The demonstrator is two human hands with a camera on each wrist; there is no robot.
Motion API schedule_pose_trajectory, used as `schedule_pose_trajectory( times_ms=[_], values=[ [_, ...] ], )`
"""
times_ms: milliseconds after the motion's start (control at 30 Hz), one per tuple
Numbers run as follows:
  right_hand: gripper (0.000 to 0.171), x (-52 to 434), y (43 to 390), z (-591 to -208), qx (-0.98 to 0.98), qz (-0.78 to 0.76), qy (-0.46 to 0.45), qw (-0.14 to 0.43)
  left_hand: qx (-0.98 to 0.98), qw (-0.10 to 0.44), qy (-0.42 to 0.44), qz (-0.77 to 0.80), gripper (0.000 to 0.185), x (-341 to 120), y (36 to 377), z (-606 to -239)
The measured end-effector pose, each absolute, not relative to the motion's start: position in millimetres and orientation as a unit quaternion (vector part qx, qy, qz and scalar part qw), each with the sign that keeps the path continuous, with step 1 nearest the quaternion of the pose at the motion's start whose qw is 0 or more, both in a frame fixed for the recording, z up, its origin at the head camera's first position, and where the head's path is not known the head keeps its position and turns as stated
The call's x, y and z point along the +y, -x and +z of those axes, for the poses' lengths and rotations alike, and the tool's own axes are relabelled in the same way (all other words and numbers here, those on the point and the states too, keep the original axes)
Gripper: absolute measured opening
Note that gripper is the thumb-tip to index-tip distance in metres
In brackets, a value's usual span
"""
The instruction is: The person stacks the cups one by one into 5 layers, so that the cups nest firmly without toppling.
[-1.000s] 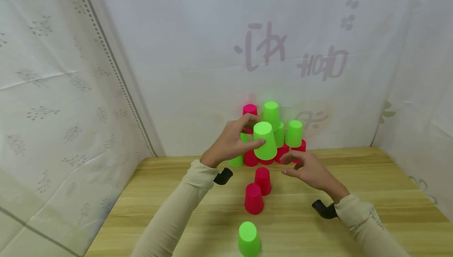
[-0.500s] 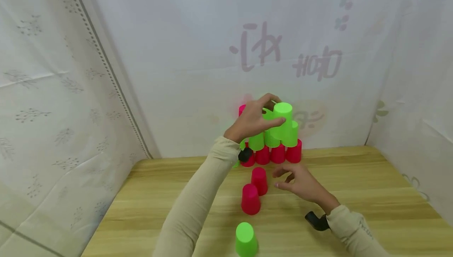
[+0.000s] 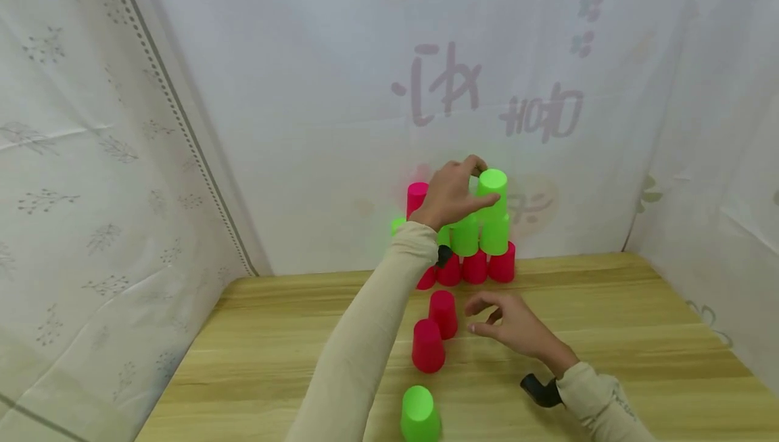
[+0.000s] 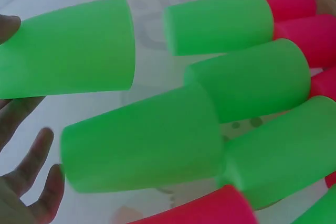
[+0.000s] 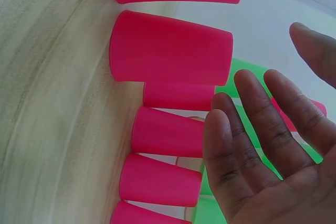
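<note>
My left hand [image 3: 452, 192] pinches an upside-down green cup [image 3: 494, 192] between thumb and fingers, at the top right of a cup pyramid. In the left wrist view, a gap shows between the held cup's rim [image 4: 128, 45] and a green cup [image 4: 220, 23] of the row below. Another green cup [image 4: 142, 140] stands on the same tier as the held one, behind my fingers. A red cup [image 3: 416, 197] stands at that tier's left. Red cups [image 3: 502, 263] form a row beneath the green ones. My right hand [image 3: 518, 327] hovers, fingers relaxed and holding nothing, right of a red cup [image 3: 443, 313].
Before the pyramid, a second red cup [image 3: 429, 347] and a green cup [image 3: 420, 415] stand upside down on the wooden table [image 3: 268, 361]. A patterned cloth [image 3: 316, 124] hangs close behind the pyramid. My left forearm [image 3: 359, 340] hides its lower left part.
My left hand has carried the green cup up, back and to the right, from in front of the pyramid to above its right end. My right hand has drawn slightly toward me.
</note>
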State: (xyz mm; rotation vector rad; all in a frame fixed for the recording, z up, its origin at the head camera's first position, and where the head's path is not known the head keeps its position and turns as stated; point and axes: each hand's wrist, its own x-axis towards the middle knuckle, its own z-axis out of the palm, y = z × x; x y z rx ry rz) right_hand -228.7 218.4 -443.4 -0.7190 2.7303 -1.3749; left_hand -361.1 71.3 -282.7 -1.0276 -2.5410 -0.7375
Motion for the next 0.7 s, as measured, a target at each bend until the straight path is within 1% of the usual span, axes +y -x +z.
schedule_pose_trajectory(
  times_ms=[167, 367, 700],
  values=[
    [0.023, 218, 226, -448, 0.863, -0.451, 0.229, 0.004, -0.908, 0.171, 0.321, -0.209, 0.049, 77, 366, -296],
    [0.023, 216, 222, -453, 0.861, -0.458, 0.221, 0.021, -0.916, 0.201, 0.300, -0.173, 0.047, 81, 367, -309],
    [0.021, 222, 217, -451, 0.865, -0.456, 0.208, 0.010, -0.929, 0.224, 0.273, -0.111, 0.051, 94, 371, -310]
  ],
)
